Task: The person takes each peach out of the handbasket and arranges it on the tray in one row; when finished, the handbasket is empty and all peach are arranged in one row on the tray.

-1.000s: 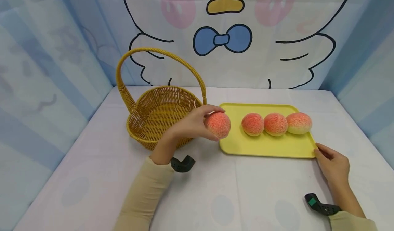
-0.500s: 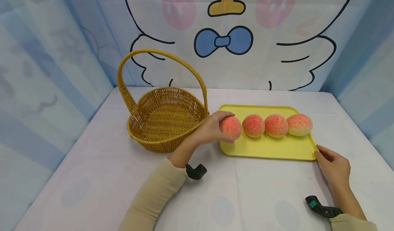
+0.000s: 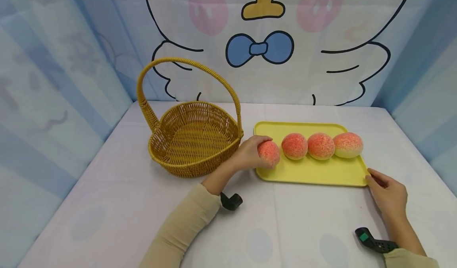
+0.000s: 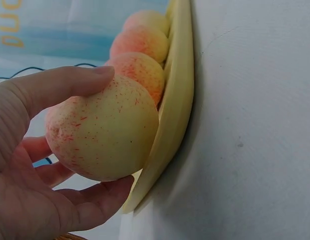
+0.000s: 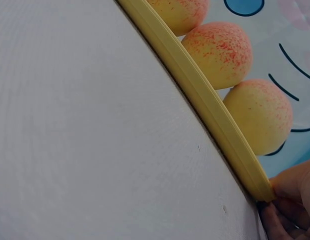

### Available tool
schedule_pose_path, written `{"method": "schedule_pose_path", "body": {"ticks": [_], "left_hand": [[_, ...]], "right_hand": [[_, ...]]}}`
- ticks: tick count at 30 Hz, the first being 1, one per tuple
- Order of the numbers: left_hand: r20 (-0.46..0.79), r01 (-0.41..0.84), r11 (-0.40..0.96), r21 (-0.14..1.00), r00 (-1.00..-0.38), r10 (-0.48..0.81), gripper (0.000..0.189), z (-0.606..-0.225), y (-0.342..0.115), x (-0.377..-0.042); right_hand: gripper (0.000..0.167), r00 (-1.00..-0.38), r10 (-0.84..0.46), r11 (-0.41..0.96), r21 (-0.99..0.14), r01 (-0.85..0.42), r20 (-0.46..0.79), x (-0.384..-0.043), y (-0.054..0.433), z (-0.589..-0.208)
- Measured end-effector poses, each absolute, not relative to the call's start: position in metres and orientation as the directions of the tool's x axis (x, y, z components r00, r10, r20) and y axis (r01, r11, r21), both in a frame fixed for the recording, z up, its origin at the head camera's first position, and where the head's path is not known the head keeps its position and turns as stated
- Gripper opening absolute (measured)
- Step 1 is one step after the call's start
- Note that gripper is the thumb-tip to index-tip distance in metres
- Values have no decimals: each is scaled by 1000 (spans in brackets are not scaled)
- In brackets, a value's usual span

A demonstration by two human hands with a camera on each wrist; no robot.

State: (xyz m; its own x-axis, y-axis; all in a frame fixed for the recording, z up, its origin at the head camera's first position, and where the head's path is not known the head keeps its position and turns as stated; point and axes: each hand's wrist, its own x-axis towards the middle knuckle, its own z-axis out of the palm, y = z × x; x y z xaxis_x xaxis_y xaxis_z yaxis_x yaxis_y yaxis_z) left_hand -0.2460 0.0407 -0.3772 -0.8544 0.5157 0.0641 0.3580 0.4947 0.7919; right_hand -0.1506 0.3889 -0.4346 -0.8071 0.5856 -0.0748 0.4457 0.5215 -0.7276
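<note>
My left hand (image 3: pixel 250 153) grips a pink-and-yellow peach (image 3: pixel 269 154) at the left end of a yellow tray (image 3: pixel 314 174). In the left wrist view, thumb and fingers curl round the peach (image 4: pixel 109 132), which sits right at the tray's rim (image 4: pixel 177 100). To its right, a row of three more peaches (image 3: pixel 321 145) lies on the tray, the farthest one turned sideways. At the tray's near right corner my right hand (image 3: pixel 390 194) pinches the edge, thumb above and fingers below, as the right wrist view shows.
A brown wicker basket (image 3: pixel 198 164) with a tall arched handle (image 3: pixel 189 61) stands left of the tray, its inside bare. My left forearm passes in front of it. A cartoon-printed cloth (image 3: pixel 258 81) hangs behind the white table (image 3: pixel 107 204), with curtains at both sides.
My left hand has carried its peach rightward from beside the basket to over the tray's left end, then slightly lower. My right hand keeps its hold on the tray's corner.
</note>
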Motion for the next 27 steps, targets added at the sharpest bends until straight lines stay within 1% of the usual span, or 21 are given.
{"method": "schedule_pose_path", "body": {"ticks": [9,17,27], "left_hand": [[63,366,511,777,-854,516,74,-385,45,-246],[121,395,511,763,-865,488,72,-391,46,-247],[165,392,510,765,-886,433,73,-397,47,-249]], "right_hand": [[50,-806,587,514,-738,438,-70,-149,391,-437],[50,-809,584,520,-733,438,-70,-151,390,-436],[49,-803,592,518,-727,450,-76,-151,389,-435]]}}
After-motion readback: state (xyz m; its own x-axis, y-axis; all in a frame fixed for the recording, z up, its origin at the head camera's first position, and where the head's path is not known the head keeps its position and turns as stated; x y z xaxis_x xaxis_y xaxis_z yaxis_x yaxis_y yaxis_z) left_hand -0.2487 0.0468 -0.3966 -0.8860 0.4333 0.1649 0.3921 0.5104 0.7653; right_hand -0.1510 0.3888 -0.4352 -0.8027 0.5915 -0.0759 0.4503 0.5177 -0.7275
